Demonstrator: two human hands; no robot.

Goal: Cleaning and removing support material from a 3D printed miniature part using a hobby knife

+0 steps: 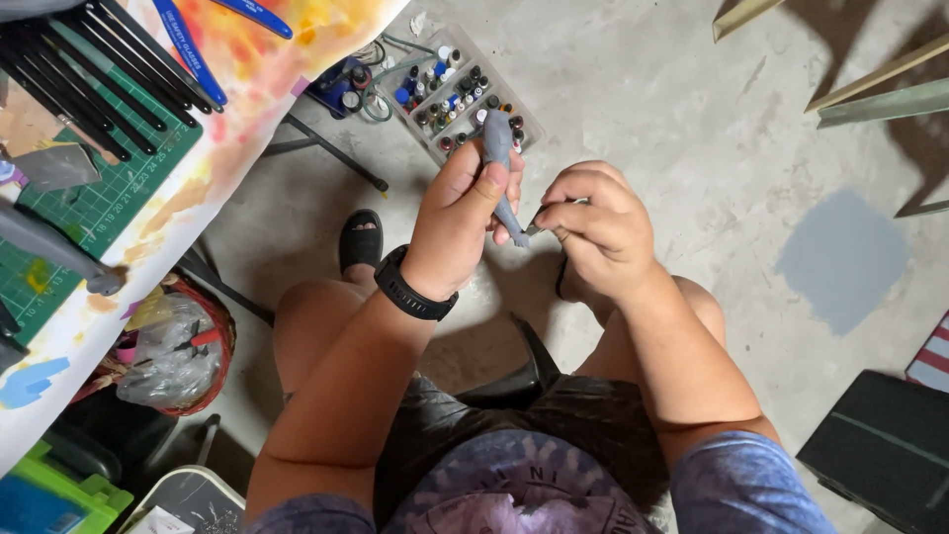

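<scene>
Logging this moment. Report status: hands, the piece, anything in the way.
Left hand gripping grey model part, upright over the lap. Right hand pinching small metal tool, tip at the part's lower end. Nothing between the hands; paint-bottle tray on floor beyond.

The left hand (460, 213) holds a slender grey moulded plastic part (499, 158) upright, just left of the right hand (598, 232), which pinches a small metal tool (542, 220) touching the part's lower end. Beyond both hands, a clear compartmented plastic box of small paint bottles (457, 94) lies on the concrete floor (692, 119). The paint-stained counter (247, 79) stands at left, carrying a green gridded cutting mat (109, 188).
</scene>
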